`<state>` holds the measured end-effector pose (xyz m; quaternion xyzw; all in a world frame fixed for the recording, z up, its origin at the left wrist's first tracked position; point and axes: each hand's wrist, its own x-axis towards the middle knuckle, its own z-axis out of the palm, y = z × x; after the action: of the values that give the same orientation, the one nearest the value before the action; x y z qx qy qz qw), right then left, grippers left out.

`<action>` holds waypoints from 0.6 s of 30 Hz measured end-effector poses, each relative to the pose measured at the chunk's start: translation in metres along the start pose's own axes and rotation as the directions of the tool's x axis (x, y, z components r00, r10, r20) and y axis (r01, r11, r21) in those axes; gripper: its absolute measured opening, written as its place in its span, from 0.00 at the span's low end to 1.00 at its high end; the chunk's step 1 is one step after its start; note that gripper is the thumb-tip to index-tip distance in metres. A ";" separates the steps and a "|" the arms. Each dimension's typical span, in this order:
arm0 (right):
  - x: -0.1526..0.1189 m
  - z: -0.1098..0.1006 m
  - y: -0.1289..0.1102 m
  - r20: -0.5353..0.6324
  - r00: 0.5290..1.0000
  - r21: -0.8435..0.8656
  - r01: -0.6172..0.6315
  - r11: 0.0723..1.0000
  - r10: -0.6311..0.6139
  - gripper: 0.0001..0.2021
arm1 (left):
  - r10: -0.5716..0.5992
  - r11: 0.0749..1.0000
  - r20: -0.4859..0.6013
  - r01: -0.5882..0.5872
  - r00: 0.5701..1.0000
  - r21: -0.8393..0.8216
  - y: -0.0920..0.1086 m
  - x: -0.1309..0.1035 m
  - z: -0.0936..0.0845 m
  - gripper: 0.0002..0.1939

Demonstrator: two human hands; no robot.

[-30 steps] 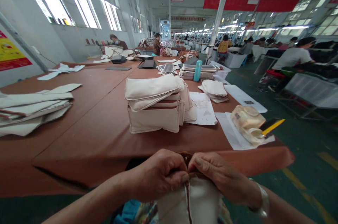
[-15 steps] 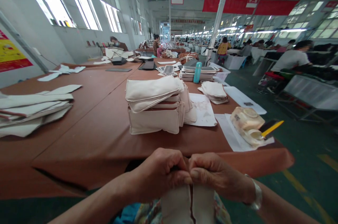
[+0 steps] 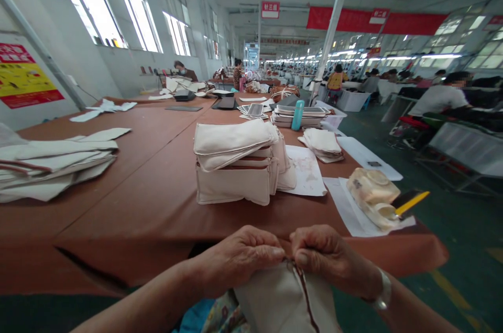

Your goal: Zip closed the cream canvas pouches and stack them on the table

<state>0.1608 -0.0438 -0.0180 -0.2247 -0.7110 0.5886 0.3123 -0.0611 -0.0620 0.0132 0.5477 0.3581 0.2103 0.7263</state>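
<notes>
A cream leather piece (image 3: pixel 277 299) with a brown-edged seam lies over my lap, below the table's front edge. My left hand (image 3: pixel 251 254) pinches its top end on the left of the seam. On the other side of the seam my right hand (image 3: pixel 326 254), with a silver bangle at the wrist, grips the same end, thumb and fingers pressed together. A small gap separates the two hands. Just beyond them on the table stands a stack of cream leather pieces (image 3: pixel 233 184), stitched along their edges.
Brown sheeting covers the table (image 3: pixel 149 191). Loose cream pieces (image 3: pixel 58 163) lie at left, a smaller pile (image 3: pixel 321 143) at right. A stained plastic container (image 3: pixel 373 186) and a yellow-handled tool (image 3: pixel 412 203) sit near the right corner. A blue bottle (image 3: pixel 297 115) stands farther back. Other people work beyond.
My hands have moved slightly apart at the leather piece's top end. The piece has swung so that its seam slants down to the right. The whole view has shifted a little.
</notes>
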 end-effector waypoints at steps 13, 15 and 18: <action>-0.004 -0.002 0.007 0.013 1.000 0.053 -0.005 0.999 0.004 0.16 | -0.038 0.998 -0.094 0.033 0.995 -0.053 -0.001 0.004 0.013 0.08; -0.005 -0.002 0.008 -0.003 1.000 0.048 -0.009 0.999 0.009 0.16 | -0.052 0.995 -0.115 0.042 0.992 -0.090 0.000 0.004 0.014 0.07; -0.005 -0.001 0.008 -0.019 1.000 0.026 -0.011 1.000 0.012 0.16 | -0.061 0.996 -0.182 0.047 0.981 -0.080 -0.002 0.007 0.016 0.06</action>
<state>0.1647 -0.0453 -0.0268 -0.2304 -0.6990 0.5973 0.3188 -0.0447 -0.0680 0.0117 0.4879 0.4305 0.2536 0.7158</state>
